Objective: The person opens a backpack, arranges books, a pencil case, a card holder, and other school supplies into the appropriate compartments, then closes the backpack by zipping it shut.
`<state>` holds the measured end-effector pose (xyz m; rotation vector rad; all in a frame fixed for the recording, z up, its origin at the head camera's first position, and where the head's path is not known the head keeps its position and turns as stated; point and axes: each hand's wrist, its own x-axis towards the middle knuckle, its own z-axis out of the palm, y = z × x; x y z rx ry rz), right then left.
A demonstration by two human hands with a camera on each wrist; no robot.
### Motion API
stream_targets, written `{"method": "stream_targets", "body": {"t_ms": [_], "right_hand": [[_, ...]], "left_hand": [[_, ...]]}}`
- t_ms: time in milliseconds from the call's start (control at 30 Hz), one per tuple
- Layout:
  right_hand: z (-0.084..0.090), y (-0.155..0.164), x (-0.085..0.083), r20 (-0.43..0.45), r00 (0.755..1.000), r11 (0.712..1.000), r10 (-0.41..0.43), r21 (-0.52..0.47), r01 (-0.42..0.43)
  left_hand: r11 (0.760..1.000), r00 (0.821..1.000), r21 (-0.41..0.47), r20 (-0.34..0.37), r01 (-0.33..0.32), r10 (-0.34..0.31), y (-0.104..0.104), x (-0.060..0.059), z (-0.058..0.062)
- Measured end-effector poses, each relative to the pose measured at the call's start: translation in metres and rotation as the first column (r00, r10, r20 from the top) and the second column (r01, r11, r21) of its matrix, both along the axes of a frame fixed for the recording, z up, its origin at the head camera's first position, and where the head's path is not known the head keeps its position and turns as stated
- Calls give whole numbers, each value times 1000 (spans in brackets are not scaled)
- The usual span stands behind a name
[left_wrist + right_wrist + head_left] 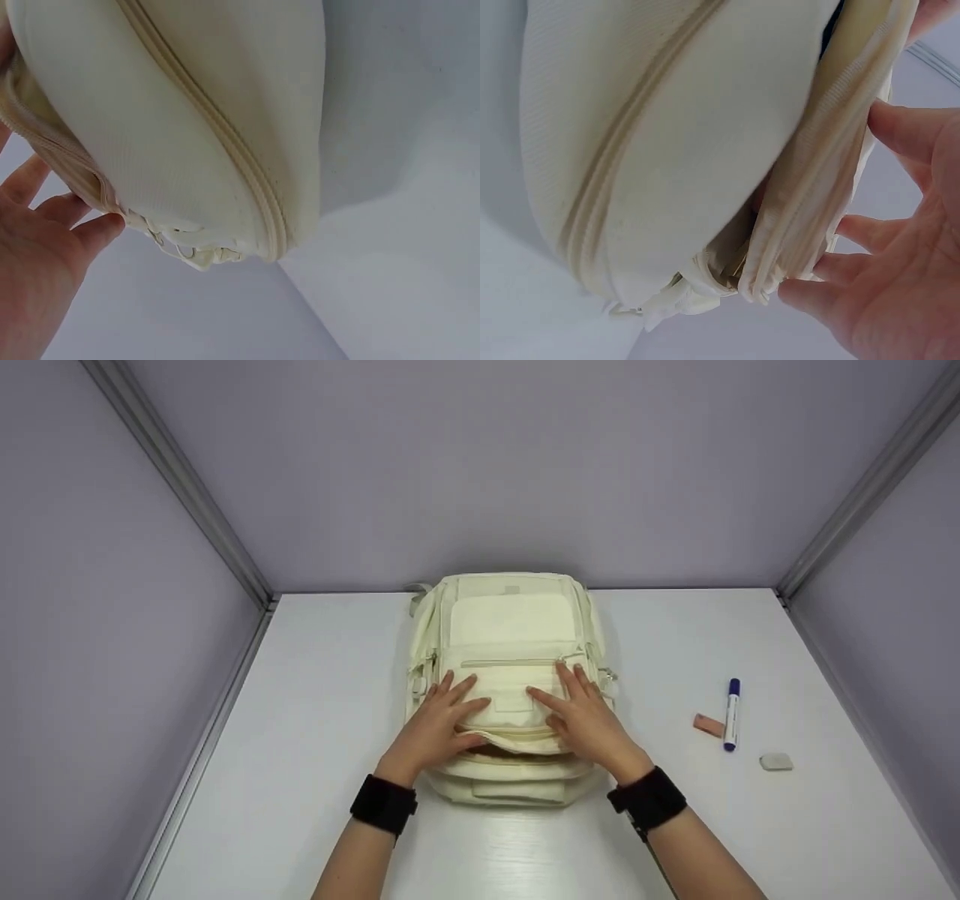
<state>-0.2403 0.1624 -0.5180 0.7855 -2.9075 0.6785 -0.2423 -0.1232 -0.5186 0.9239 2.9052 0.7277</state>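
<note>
A cream backpack [513, 619] lies on its back on the white table, and its front pocket [517, 742] gapes along an unzipped edge near the person. My left hand [439, 727] rests on the left part of the front panel, fingers spread and thumb by the pocket's opening. On the right part, my right hand [589, 725] touches the panel with spread fingers. In the left wrist view, fingertips [101, 229] touch the bag beside the open zipper. The right wrist view shows the pocket's zipper edge [810, 202] next to the fingers, with a dark gap behind it.
To the right on the white table [322, 697] lie a white marker with blue ends [732, 716], a small orange-pink block [708, 725] and a small grey-white block [776, 762]. Grey-purple panels [510, 472] stand behind and at both sides.
</note>
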Motion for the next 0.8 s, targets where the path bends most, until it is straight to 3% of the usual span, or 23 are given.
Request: {"method": "stream_targets", "body": {"t_ms": [200, 300, 433, 500, 567, 667, 733, 800], "right_hand": [[-1, -2, -9, -31, 999, 1000, -17, 18, 17], [-1, -4, -13, -16, 999, 999, -32, 18, 32], [0, -9, -15, 8, 999, 999, -47, 20, 47], [0, -10, -16, 8, 999, 999, -43, 27, 42], [1, -12, -17, 2, 999, 999, -32, 38, 32], [0, -13, -17, -6, 1000, 998, -16, 59, 16], [0, -13, -18, -20, 1000, 997, -7, 71, 8], [1, -13, -18, -44, 999, 997, 5, 79, -2]], "left_hand": [[999, 999, -18, -18, -28, 27, 5, -8, 0], [1000, 1000, 8, 11, -25, 24, 5, -10, 1], [987, 995, 143, 78, -74, 63, 0, -14, 3], [963, 991, 232, 45, -137, 130, -4, -18, 3], [932, 971, 289, -35, -218, 238, -7, -23, 1], [882, 899, 323, -159, -345, 409, -12, -33, -1], [855, 857, 302, -175, -422, 485, -15, -40, -1], [842, 841, 260, -150, -473, 519, -17, -46, 0]]}}
